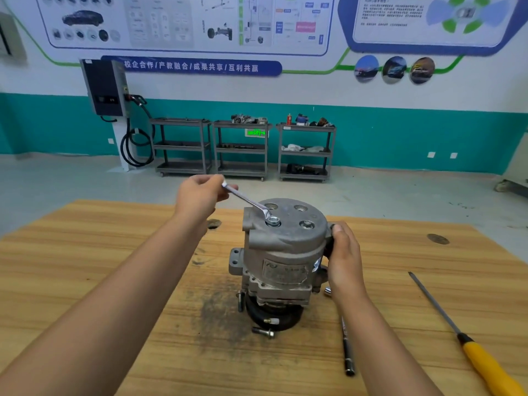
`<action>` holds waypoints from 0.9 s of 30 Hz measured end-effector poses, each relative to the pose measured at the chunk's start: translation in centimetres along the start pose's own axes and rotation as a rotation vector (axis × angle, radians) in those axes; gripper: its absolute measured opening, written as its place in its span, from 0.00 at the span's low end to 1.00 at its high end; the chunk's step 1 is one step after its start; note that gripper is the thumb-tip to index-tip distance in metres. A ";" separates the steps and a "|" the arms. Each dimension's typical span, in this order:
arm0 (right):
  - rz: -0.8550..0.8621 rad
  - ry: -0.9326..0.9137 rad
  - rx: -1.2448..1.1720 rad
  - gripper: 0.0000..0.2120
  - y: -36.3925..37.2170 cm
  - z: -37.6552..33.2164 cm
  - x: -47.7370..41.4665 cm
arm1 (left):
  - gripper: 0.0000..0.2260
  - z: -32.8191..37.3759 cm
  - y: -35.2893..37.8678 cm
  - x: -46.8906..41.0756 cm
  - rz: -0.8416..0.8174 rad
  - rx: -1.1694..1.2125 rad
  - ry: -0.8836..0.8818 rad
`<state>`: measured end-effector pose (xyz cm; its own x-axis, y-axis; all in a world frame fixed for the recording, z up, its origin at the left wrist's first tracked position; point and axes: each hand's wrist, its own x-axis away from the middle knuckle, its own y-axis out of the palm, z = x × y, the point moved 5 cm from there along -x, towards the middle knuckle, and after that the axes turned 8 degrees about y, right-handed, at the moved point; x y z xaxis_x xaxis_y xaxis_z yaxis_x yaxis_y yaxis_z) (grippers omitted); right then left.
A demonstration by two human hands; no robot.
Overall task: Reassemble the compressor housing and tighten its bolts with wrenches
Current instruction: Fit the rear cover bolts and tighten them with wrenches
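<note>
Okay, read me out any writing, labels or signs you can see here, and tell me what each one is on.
"校企合作/产教融合/成果共享/互利共赢": on the blue wall banner.
Blurred, unreadable: the label on the compressor.
Blurred, unreadable: the small print on the wall posters.
Blurred, unreadable: the green sign low on the far wall.

Screwdriver right of compressor
</note>
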<state>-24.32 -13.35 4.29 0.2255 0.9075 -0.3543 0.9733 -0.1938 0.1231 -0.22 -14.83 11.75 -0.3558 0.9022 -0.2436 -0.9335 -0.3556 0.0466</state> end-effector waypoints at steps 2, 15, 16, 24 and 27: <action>0.006 -0.004 0.010 0.14 -0.1 0.0 0.1 | 0.06 0.4 1.8 -1.2 -0.094 -0.075 -0.070; 0.016 0.060 0.026 0.14 -0.2 0.1 0.3 | 0.12 4.5 15.1 3.3 -0.714 -0.789 0.386; 0.012 0.068 0.019 0.14 -0.3 0.2 0.2 | 0.11 4.9 15.8 4.6 -0.765 -0.880 0.469; 0.025 0.111 0.021 0.17 0.1 1.1 0.1 | 0.11 6.2 12.6 14.0 -0.753 -0.872 0.881; -0.004 0.090 -0.036 0.15 0.1 0.6 0.5 | 0.06 5.5 8.7 16.5 -0.623 -0.771 1.186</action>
<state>-24.12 -13.14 3.55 0.2153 0.9384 -0.2703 0.9716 -0.1781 0.1557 -14.48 -1.73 13.50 0.6546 0.3783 -0.6545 -0.5340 -0.3816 -0.7545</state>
